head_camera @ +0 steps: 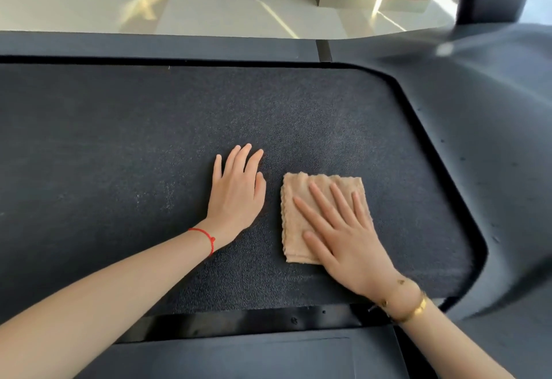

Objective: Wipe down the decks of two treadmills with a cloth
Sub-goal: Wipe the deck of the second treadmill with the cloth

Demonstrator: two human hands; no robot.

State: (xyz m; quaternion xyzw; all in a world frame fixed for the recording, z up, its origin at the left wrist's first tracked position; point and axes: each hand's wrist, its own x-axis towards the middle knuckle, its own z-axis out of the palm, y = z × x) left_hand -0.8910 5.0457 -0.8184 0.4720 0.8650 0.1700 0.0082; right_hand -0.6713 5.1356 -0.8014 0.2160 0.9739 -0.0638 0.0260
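While my right hand [343,238] lies flat with fingers straight and spread on the folded tan cloth [321,214], I have the left hand [237,190] palm down on the bare treadmill deck [119,151] just beside it — the two hands apart, neither gripping anything. I see the cloth as a near-square fold, its slightly longer side running away from me, scalloped edges toward the left. It sits right of the deck's middle — near the curved dark side rail [466,151].
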